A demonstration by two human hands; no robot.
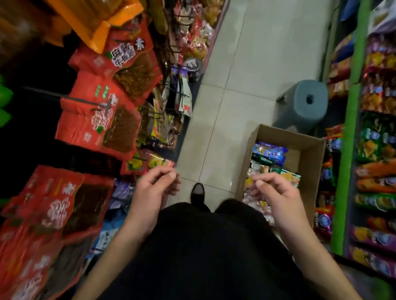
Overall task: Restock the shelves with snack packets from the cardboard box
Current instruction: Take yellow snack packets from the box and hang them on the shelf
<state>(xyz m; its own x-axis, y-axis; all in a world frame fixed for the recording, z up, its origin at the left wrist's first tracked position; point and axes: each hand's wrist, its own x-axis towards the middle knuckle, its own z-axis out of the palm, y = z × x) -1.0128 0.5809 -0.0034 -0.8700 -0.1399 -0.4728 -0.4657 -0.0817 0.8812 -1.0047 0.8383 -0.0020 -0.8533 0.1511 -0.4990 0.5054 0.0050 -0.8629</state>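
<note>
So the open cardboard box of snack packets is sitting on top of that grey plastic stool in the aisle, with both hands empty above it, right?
Not quite. The head view shows the cardboard box standing on the tiled floor, just in front of the grey plastic stool, not on top of it. The rest holds: it is open with snack packets inside, and the left hand and right hand hold nothing.
</note>
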